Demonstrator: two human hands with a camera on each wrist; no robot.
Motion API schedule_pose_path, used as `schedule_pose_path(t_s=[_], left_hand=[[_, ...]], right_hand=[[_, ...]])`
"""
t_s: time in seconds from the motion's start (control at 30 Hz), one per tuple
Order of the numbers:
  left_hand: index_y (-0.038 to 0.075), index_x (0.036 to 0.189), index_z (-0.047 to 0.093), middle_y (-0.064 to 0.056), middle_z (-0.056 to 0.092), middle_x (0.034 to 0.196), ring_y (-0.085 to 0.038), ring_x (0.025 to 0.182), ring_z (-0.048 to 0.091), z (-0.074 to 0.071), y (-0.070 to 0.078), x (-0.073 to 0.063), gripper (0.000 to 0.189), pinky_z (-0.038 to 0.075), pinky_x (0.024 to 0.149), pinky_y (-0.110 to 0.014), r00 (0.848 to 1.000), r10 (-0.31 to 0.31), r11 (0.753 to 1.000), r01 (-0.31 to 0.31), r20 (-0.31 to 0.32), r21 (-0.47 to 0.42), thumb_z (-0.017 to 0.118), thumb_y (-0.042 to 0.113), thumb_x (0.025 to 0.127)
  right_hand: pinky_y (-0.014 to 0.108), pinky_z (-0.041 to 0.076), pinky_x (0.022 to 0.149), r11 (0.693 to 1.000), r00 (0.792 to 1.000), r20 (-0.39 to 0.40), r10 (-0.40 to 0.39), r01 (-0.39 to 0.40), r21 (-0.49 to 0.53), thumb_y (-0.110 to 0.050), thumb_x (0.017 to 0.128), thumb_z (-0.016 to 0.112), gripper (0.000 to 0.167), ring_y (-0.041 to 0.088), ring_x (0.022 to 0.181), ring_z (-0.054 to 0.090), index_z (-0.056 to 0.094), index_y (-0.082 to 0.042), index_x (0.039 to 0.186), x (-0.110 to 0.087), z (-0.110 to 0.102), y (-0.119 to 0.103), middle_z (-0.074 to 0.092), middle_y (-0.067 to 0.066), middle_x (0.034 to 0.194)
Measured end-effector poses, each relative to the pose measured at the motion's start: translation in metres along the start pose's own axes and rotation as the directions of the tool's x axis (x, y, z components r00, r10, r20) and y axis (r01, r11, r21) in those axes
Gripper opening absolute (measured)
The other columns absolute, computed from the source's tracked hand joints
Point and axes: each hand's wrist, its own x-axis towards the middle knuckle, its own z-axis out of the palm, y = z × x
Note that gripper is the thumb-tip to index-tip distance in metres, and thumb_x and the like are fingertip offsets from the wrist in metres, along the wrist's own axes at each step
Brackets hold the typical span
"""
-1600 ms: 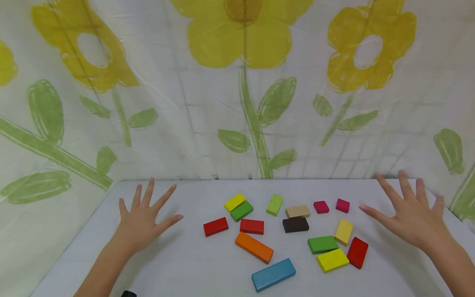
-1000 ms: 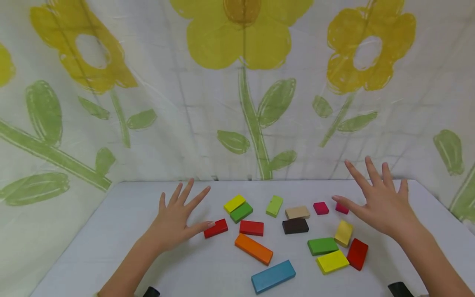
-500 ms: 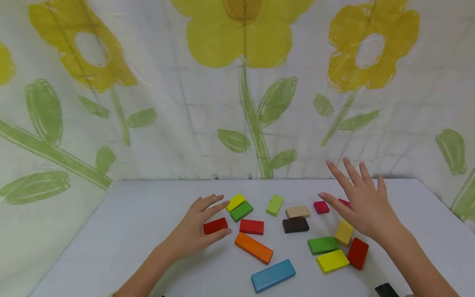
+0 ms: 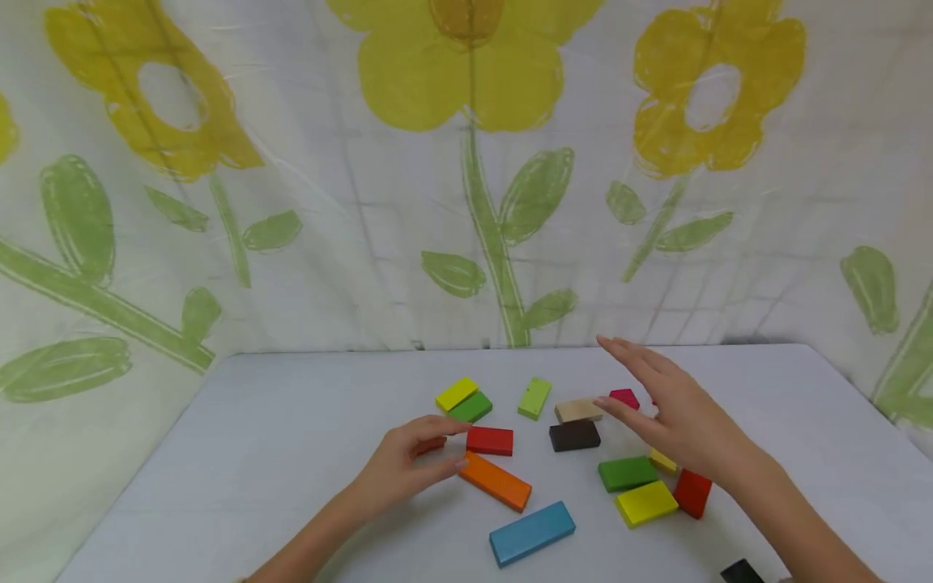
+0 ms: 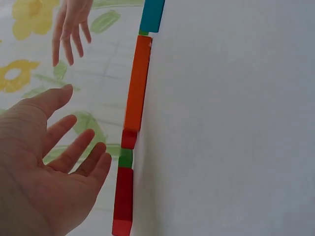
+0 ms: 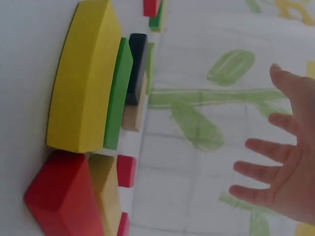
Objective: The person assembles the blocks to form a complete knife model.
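Observation:
My left hand (image 4: 410, 463) hovers over the left part of the block group, fingers gently bent, thumb apart and nothing held. It mostly hides a red block; its fingertips overlap the left ends of another red block (image 4: 490, 441) and an orange block (image 4: 497, 481). In the left wrist view the left hand (image 5: 59, 167) floats beside these blocks with a gap below it. My right hand (image 4: 681, 417) is raised with extended fingers above a pale yellow block (image 4: 663, 461) and a small pink block (image 4: 624, 397). The right wrist view has that hand (image 6: 290, 167) clear of the blocks.
A blue block (image 4: 532, 533) lies nearest me. Green (image 4: 628, 474), bright yellow (image 4: 647, 503) and red (image 4: 692, 492) blocks cluster at right. Black (image 4: 574, 435), beige (image 4: 579, 410) and lime (image 4: 534, 397) blocks lie farther back on the white table (image 4: 306, 421), before a flower-printed curtain (image 4: 328, 202).
Both hands have moved inward from the table's sides, over the blocks. The left fingers have gone from widely spread to gently bent; the right fingers have drawn together. The blocks have stayed put.

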Motion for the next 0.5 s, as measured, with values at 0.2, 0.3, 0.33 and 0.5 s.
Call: schedule_pose_path(t_s=[0.2,0.3,0.33,0.5], left_hand=[[0.008,0.137,0.070,-0.011,0.069,0.134,-0.030,0.125,0.063,0.003,-0.005,-0.003,0.039,0.052,0.105,-0.023,0.996,-0.061,0.994,0.067,0.066,-0.087,0.074,0.021,0.101],[0.009,0.138,0.069,-0.010,0.069,0.136,-0.030,0.128,0.061,0.005,-0.007,-0.004,0.040,0.050,0.103,-0.017,0.993,-0.073,0.990,0.084,0.092,-0.114,0.073,0.021,0.101],[0.010,0.139,0.069,-0.009,0.068,0.137,-0.030,0.129,0.061,0.005,-0.008,-0.004,0.040,0.050,0.102,-0.017,0.992,-0.080,0.988,0.092,0.101,-0.120,0.073,0.022,0.101],[0.013,0.139,0.070,-0.005,0.068,0.136,-0.027,0.124,0.060,0.009,-0.011,-0.004,0.039,0.052,0.095,-0.017,0.987,-0.099,0.987,0.113,0.124,-0.113,0.074,0.020,0.101]], right_hand=[[0.063,0.055,0.100,0.982,0.998,0.030,-0.060,0.053,0.181,-0.035,0.100,0.075,0.065,0.039,0.137,0.056,0.049,-0.018,0.157,-0.001,0.012,-0.008,0.058,0.011,0.153],[0.054,0.058,0.098,0.962,0.995,0.032,-0.097,0.086,0.260,-0.032,0.098,0.077,0.056,0.033,0.127,0.063,0.059,-0.016,0.148,0.000,0.021,-0.010,0.066,0.005,0.143],[0.051,0.059,0.097,0.953,0.993,0.036,-0.114,0.099,0.287,-0.031,0.097,0.078,0.053,0.031,0.123,0.065,0.061,-0.015,0.145,0.000,0.025,-0.009,0.068,0.004,0.140],[0.037,0.061,0.092,0.882,0.973,0.115,-0.198,0.125,0.454,-0.023,0.097,0.079,0.040,0.027,0.110,0.069,0.067,-0.011,0.133,0.001,0.043,-0.009,0.072,0.007,0.127]])
